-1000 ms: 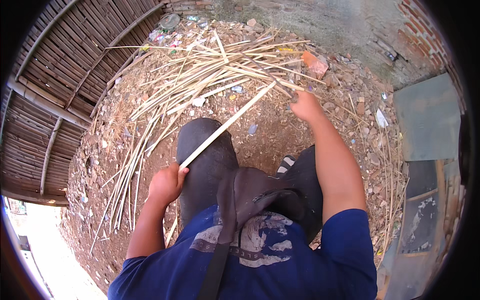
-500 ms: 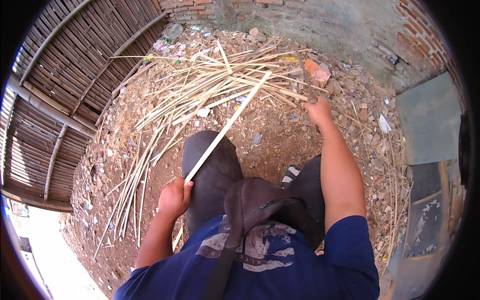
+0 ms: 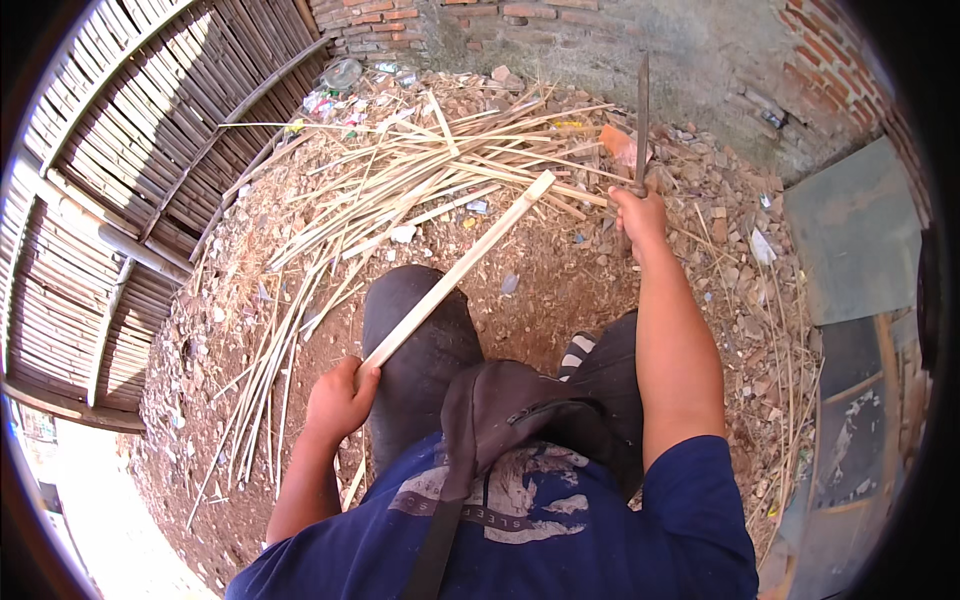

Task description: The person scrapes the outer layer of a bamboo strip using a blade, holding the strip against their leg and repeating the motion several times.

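Note:
My left hand [image 3: 340,402] is closed round the lower end of a long pale bamboo strip [image 3: 462,268]. The strip slants up and to the right across my left knee, its far end in the air above the littered ground. Out ahead on the right, my right hand [image 3: 641,216] grips a machete [image 3: 642,125] by its handle, which the fingers mostly hide. Its dark, narrow blade points up toward the wall, apart from the strip. Beyond my knees lies a loose heap of split bamboo strips [image 3: 420,175].
A bamboo slat wall [image 3: 130,130] stands on the left, and a brick and plaster wall [image 3: 590,50] at the back. Grey panels [image 3: 855,235] lean at the right. Rubble, wood chips and an orange brick piece [image 3: 620,145] cover the ground.
The machete has swung from leaning left to nearly upright. The strip in my left hand has turned to show a broader face, its far end slightly lower. Both hands keep their holds.

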Demonstrator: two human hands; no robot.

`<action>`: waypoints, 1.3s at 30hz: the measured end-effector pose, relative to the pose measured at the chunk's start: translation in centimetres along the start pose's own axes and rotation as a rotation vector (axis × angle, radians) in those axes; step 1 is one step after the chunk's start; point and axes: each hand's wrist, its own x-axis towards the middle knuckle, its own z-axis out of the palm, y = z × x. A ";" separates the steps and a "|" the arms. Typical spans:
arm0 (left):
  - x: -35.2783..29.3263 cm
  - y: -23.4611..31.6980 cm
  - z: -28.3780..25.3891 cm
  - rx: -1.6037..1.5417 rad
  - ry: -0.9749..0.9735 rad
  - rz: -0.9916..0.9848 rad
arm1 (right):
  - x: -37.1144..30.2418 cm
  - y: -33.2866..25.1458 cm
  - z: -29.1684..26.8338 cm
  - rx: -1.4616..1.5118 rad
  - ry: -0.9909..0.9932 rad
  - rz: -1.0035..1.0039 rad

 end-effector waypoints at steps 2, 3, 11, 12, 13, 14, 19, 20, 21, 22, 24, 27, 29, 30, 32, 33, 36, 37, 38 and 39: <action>-0.1 0.3 -0.5 -0.047 0.001 -0.014 | -0.3 -0.3 0.1 0.034 0.016 -0.048; -0.2 0.4 -0.8 -0.066 0.005 -0.021 | -0.4 -0.5 0.2 0.055 0.021 -0.073; -0.1 -3.4 -2.6 -0.247 -0.373 -0.135 | -1.4 -2.4 -1.6 0.240 0.024 -0.117; 0.1 -3.7 -3.0 -0.369 -0.503 -0.212 | -1.2 -2.4 -1.9 0.284 0.033 -0.116; -0.1 -4.1 -3.1 -0.391 -0.534 -0.218 | -1.0 -2.4 -2.0 0.330 0.042 -0.114; -0.3 -4.6 -3.0 -0.412 -0.565 -0.223 | -1.0 -2.3 -2.1 0.397 0.050 -0.103; -1.1 -5.6 -1.5 -0.406 -0.524 -0.213 | -1.0 -2.1 -3.0 0.538 0.133 -0.083; -1.3 -5.6 -1.6 -0.414 -0.501 -0.198 | -1.2 -2.3 -3.0 0.548 0.134 -0.091; -1.3 -5.6 -1.3 -0.399 -0.479 -0.159 | -1.5 -2.3 -3.4 0.556 0.145 -0.103; -1.3 -5.7 -1.0 -0.384 -0.449 -0.122 | -1.3 -2.2 -3.6 0.551 0.152 -0.115; -1.8 -5.2 -1.1 -0.330 -0.376 -0.076 | -1.2 -2.0 -3.4 0.535 0.165 -0.104; -2.1 -5.2 -0.9 -0.281 -0.318 -0.100 | -1.6 -2.5 -3.0 0.529 0.159 -0.060; -2.2 -4.7 -1.3 -0.279 -0.281 -0.092 | -2.2 -3.3 -2.6 0.523 0.140 -0.065; -2.3 -4.5 -1.3 -0.279 -0.262 -0.077 | -2.2 -3.2 -2.5 0.513 0.141 -0.073; -2.4 -3.9 -1.4 -0.280 -0.239 -0.061 | -2.0 -3.1 -2.4 0.493 0.146 -0.089; -2.5 -3.4 -1.6 -0.281 -0.235 -0.063 | -2.0 -3.1 -2.3 0.485 0.137 -0.102; -2.4 -3.5 -0.9 -0.267 -0.197 -0.048 | -2.2 -3.0 -2.1 0.433 0.117 -0.133; -2.4 -3.6 -0.6 -0.259 -0.178 -0.040 | -2.5 -3.1 -2.0 0.401 0.112 -0.137; -2.4 -3.6 -0.5 -0.248 -0.164 -0.034 | -2.6 -3.2 -1.8 0.368 0.108 -0.141; -2.3 -3.4 -0.4 -0.239 -0.148 -0.026 | -2.5 -3.4 -1.8 0.347 0.109 -0.153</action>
